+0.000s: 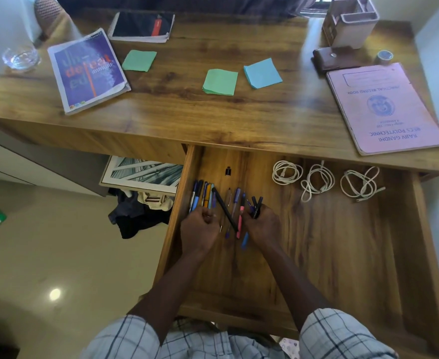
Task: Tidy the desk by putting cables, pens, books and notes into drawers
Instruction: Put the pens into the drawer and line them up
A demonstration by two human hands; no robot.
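The wooden drawer [342, 255] is pulled out under the desk. Both my hands are inside it over a spread of several pens [235, 211]. My left hand [200, 229] grips the lower ends of a bunch of pens [203, 194] lying along the drawer's left wall. My right hand [263, 224] is closed around two dark pens [256, 204]. A long black pen [225, 209] lies slanted between my hands. Three coiled white cables [317, 181] rest at the back of the drawer. On the desk lie a purple book [87, 71], a pink record book [384, 107], a black notebook [142, 27] and three sticky-note pads [220, 82].
A white pen holder [350, 22], a brown wallet [337, 59] and a tape roll [384, 57] stand at the desk's back right. A glass bowl [20, 58] sits at the far left. A small black adapter [228, 171] lies in the drawer. Clothes [138, 213] lie on the floor.
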